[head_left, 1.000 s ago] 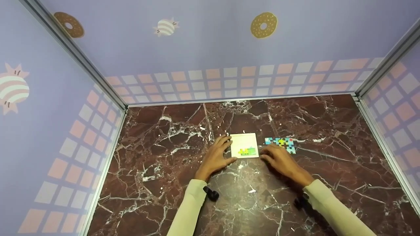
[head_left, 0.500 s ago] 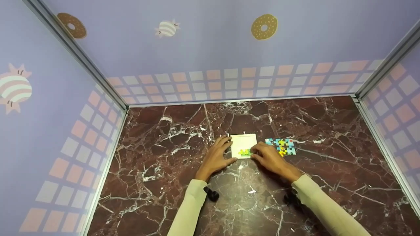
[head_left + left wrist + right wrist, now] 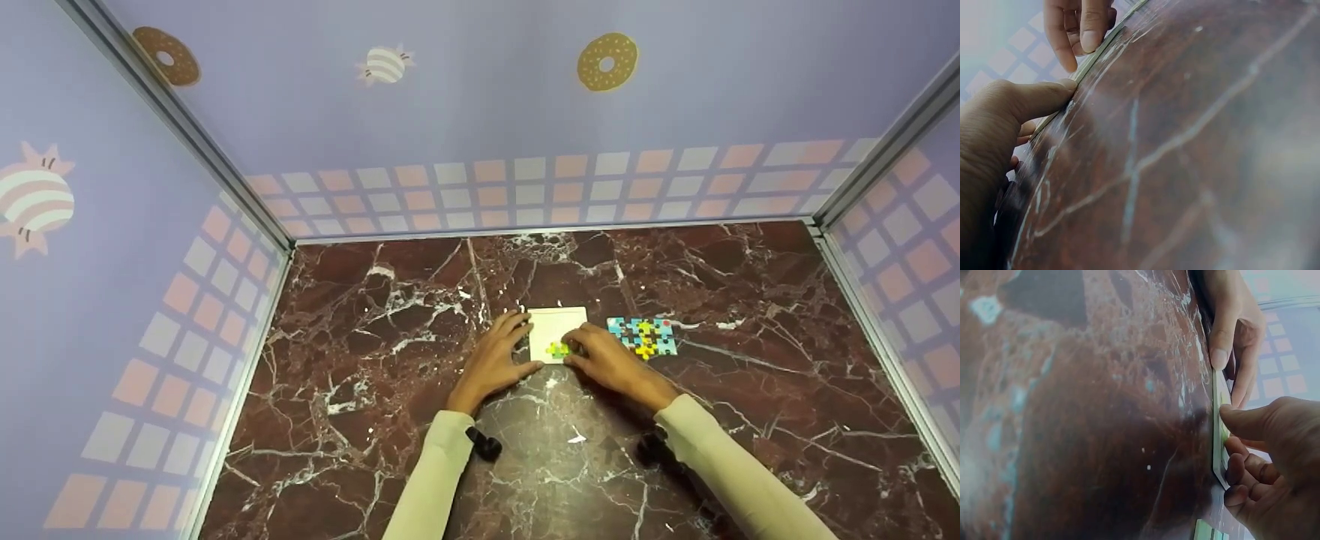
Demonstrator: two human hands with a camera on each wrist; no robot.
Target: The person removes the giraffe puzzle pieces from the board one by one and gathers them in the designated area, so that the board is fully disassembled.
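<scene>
A small cream puzzle board [image 3: 546, 322] lies on the marble-patterned table, with joined yellow and green puzzle pieces [image 3: 556, 349] at its lower middle. My left hand [image 3: 491, 361] holds the board at its left side, thumb at the near corner and fingers along the left edge. The thumb [image 3: 1053, 93] meets the board's thin edge in the left wrist view. My right hand [image 3: 609, 364] reaches over the board's lower right, thumb and curled fingers pinching a puzzle piece that they mostly hide. Between thumb and finger, a green bit [image 3: 1224, 432] shows in the right wrist view.
More puzzle pieces [image 3: 660, 345], blue and yellow with a red spot, lie in a group just right of the board, beside the right hand. A lilac wall [image 3: 480, 112] with printed sweets and checks stands behind the table, with side walls at left and right.
My right hand has moved left from beside the puzzle group onto the board's lower right, uncovering yellow pieces in the group. The left hand stays at the board's left edge.
</scene>
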